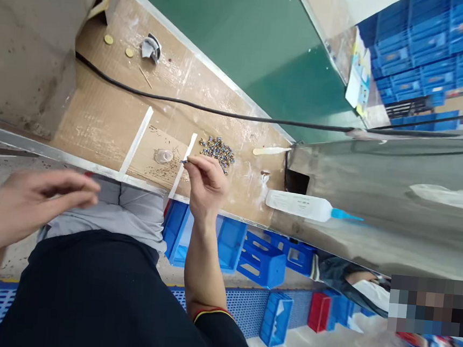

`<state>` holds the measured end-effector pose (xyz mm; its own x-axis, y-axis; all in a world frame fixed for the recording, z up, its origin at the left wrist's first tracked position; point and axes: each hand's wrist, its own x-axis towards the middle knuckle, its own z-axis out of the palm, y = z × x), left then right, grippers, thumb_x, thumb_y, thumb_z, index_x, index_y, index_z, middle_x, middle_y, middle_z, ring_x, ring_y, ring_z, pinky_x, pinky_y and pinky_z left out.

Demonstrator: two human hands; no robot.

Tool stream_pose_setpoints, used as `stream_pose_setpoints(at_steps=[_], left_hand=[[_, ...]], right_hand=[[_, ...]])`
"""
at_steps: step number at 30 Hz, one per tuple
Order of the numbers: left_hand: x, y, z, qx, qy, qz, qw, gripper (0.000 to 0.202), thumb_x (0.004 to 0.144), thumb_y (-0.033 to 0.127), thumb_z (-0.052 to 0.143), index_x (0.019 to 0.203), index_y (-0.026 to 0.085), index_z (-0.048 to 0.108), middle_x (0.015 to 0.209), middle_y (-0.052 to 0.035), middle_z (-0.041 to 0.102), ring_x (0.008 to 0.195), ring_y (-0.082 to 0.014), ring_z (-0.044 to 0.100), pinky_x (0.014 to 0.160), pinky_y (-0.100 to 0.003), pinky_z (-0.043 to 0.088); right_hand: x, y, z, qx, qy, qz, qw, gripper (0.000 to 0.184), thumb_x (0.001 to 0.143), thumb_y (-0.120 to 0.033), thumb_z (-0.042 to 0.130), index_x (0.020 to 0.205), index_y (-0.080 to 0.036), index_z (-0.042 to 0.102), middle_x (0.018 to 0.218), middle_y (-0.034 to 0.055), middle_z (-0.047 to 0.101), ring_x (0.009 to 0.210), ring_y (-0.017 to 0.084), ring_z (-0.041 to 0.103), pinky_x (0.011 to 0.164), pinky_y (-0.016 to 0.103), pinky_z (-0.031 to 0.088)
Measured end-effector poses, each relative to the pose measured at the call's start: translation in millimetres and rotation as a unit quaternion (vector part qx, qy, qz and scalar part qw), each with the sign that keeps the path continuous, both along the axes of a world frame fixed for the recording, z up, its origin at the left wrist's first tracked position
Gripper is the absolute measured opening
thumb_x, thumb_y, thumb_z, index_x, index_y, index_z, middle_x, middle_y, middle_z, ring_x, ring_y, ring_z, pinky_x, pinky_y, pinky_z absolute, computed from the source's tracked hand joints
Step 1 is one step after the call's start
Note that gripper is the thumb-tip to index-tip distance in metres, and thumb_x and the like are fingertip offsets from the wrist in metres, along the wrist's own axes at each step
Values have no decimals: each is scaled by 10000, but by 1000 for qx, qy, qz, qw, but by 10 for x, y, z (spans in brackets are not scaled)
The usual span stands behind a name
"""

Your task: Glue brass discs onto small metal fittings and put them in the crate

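Small dark-blue part [183,162]: at the fingertips of the right hand [209,188], over the right-hand tape strip [182,166]; fine detail too small to read.

Right hand: thumb and index finger pinch the part, other fingers curled in behind. Forearm rises from the lower right of the lap and crosses the desk's front edge [106,169]; the hand points away from the body, tipped leftward.

Pile of small metallic parts [217,150]: just beyond the right hand's knuckles, partly overlapped by them in view; contact cannot be told. Left of the part, a small clear piece [164,156] sits among tiny scattered specks [167,172], between the right-hand strip and the left-hand tape strip [137,139].

Left hand [46,198]: spread, fingers extended, thumb apart below them, slightly blurred. It hangs on the near side of the front edge, beside the lap, well apart from the right hand.

Edges and room: the brown desk [99,108] runs open from the left-hand strip to a metal housing [28,42]. A black cable [220,113] crosses beyond the pile, bounding the reach on the far side; behind it, a green panel [235,39] borders the back edge. To the right, a white bottle [299,205] with a blue tip lies near a metal wall [397,172]. Blue crates [231,243] sit below the front edge, beside the right forearm.
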<state>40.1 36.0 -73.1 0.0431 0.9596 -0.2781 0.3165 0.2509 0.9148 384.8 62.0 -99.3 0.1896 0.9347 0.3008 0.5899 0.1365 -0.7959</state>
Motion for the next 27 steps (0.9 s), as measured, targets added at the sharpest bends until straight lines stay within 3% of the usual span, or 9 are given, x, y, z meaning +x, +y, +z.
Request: stream_pose_setpoints(at_steps=[3, 7, 12, 27], left_hand=[[410, 163, -312, -13, -64, 23, 998, 319, 965, 538, 900, 1150, 280, 925, 1012, -19, 905, 904, -232, 884, 845, -331, 756], [712, 217, -491, 72, -15, 59, 996, 228, 1038, 434, 834, 1207, 298, 904, 1062, 10, 910, 809, -170, 860, 814, -278, 712], [678, 132, -537, 115, 18, 32, 993, 158, 1053, 394, 837, 1179, 328, 907, 1081, 46, 910, 858, -175, 865, 899, -303, 690], [688, 126, -529, 112, 13, 35, 993, 147, 1058, 369, 832, 1186, 334, 894, 1045, 62, 901, 838, -143, 854, 881, -271, 688]], right_hand=[[-63, 40, -14, 12, -38, 7, 999, 144, 1111, -387, 749, 1123, -334, 882, 1154, 54, 839, 1101, 257, 803, 1000, 464, 678], [-111, 63, -35, 37, -70, 17, 997, 175, 1134, -363, 717, 1105, -330, 886, 1127, 56, 851, 1084, 250, 814, 1015, 462, 680], [-132, 70, -75, 27, -86, 17, 996, 212, 1149, -387, 689, 1105, -328, 887, 1131, 63, 849, 1083, 258, 821, 1027, 480, 689], [-53, 35, -144, 63, -134, 69, 987, 251, 1181, -286, 641, 1219, -355, 880, 1196, 63, 846, 1117, 249, 828, 990, 470, 714]])
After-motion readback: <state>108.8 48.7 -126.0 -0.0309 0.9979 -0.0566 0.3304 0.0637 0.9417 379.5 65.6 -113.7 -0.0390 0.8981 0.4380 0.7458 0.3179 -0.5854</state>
